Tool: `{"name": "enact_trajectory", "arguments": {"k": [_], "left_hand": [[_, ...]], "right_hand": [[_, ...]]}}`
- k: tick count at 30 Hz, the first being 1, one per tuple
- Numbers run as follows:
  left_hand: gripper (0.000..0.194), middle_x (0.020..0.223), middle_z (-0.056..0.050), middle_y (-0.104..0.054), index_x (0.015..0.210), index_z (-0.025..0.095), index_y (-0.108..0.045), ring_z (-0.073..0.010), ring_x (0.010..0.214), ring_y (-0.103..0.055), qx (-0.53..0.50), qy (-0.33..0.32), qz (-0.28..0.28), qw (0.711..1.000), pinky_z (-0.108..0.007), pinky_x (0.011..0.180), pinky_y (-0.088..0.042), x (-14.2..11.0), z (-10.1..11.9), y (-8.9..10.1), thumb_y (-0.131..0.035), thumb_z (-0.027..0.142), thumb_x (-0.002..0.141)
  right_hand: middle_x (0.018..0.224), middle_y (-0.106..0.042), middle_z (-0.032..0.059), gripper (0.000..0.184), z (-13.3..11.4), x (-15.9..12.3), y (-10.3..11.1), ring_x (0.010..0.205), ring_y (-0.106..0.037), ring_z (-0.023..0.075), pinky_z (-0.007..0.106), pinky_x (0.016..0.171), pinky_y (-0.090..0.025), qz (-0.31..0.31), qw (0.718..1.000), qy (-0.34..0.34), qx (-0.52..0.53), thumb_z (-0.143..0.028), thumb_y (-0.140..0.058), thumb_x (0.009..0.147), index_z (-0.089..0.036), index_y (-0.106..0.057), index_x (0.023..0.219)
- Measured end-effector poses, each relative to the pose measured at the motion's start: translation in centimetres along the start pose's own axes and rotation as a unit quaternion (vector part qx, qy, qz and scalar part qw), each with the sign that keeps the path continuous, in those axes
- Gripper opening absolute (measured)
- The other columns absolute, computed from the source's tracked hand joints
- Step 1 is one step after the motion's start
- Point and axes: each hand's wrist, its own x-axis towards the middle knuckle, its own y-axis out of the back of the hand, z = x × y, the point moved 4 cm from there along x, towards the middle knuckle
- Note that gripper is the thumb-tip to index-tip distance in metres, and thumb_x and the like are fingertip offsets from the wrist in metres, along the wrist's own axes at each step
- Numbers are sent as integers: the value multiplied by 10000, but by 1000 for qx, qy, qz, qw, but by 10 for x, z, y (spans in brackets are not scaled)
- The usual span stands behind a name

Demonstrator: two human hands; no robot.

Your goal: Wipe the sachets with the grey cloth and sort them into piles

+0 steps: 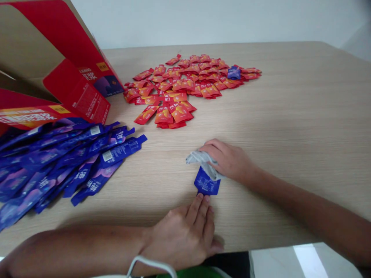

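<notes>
A blue pouch [206, 184] with pale print lies on the table in front of me. The fingers of my left hand [185, 229] are stretched out side by side, their tips resting on the pouch's near end; the thumb lies apart from it. My right hand [230, 158] is closed on a crumpled grey cloth [199, 157], which covers the pouch's far end. To the left is a heap of long blue pouches [78, 162], some with pink patterns and barcodes.
A large open red carton [92, 96] stands at the left, behind the blue heap. Many small red-orange sachets [179, 87] are spread at the back, with one small blue packet [234, 73] lying on them. A white cable [150, 262] crosses near my left wrist. The table's [290, 116] near edge runs below my hands.
</notes>
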Motion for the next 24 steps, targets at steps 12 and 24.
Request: {"name": "enact_trajectory", "arguments": {"k": [12, 24], "left_hand": [[525, 1037, -173, -775, 1066, 57, -720, -290, 1002, -747, -1, -4, 1, 1000, -385, 873, -577, 0, 3, 0, -470, 517, 1037], [537, 1140, -188, -753, 1101, 41, -714, -296, 1101, -724, 7, -5, 4, 1000, -365, 883, -577, 2, -2, 2, -474, 517, 1037]], "right_hand": [[1233, -663, 80, 341, -39, -23, 16, 1110, -641, 208, 320, 912, -545, 79, 993, 92, 14, -190, -484, 993, -253, -596, 1308], [1262, -637, 101, 346, 28, 9, 16, 1072, -660, 234, 306, 772, -577, 18, 997, -48, -48, -201, -581, 956, -209, -589, 1302]]}}
